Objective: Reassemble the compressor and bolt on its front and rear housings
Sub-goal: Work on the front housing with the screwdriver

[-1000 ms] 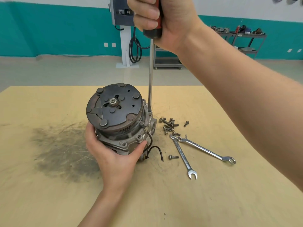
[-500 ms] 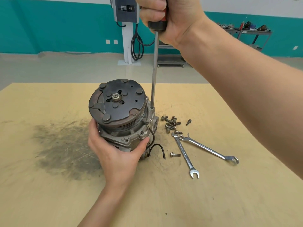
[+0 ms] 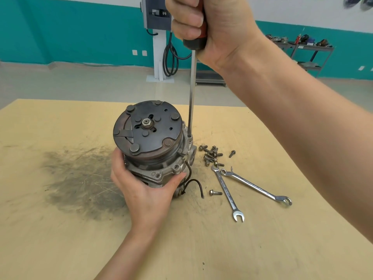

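The nearer wrench (image 3: 227, 194) bears a stamped "12" by its open end; its other engraving is illegible.

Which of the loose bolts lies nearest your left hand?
The single bolt lying alone by the black wire's end, left of the open-ended spanner. The other bolts sit farther back, beyond the spanners' ring ends.

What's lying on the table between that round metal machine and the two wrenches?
In the head view, a loose pile of bolts lies between the compressor and the wrenches, plus one single bolt nearer the black wire.
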Tool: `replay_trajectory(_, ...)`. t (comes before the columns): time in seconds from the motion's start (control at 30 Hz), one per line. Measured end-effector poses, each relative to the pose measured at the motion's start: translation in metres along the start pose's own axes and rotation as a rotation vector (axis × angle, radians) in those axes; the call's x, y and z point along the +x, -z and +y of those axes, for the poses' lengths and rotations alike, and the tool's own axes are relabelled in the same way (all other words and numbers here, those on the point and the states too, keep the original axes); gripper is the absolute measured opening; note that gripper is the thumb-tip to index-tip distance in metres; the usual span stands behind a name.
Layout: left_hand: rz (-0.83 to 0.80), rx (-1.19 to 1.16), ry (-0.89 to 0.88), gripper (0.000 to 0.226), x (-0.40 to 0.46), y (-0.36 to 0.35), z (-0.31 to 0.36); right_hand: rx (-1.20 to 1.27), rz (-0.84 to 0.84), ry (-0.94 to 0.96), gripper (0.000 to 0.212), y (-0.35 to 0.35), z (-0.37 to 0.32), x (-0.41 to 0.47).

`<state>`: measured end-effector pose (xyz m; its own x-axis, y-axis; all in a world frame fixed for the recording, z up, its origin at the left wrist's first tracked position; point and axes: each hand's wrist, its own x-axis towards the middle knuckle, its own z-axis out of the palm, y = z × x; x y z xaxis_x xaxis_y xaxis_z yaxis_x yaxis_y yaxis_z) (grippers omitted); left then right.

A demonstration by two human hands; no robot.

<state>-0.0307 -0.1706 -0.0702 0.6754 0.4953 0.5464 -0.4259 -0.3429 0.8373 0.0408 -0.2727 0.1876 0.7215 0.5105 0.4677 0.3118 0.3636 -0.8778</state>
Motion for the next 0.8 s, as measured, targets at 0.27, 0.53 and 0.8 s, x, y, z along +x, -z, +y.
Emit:
replay_trajectory(0.27,0.016,-0.012,-0.007,0.125,0.001,0.001,0.0,-0.112,0.124,0.023,0.044,-0.007,0.001,0.002)
replay_trajectory(0.53,0.031,0.01,-0.03,0.12,0.0,0.0,0.002,0.126,0.006,0.038,0.056,0.011,-0.002,0.007)
replay_trajectory(0.8,0.039,0.037,-0.022,0.12,-0.001,0.0,0.004,0.388,0.011,0.034,0.038,0.016,0.0,0.01)
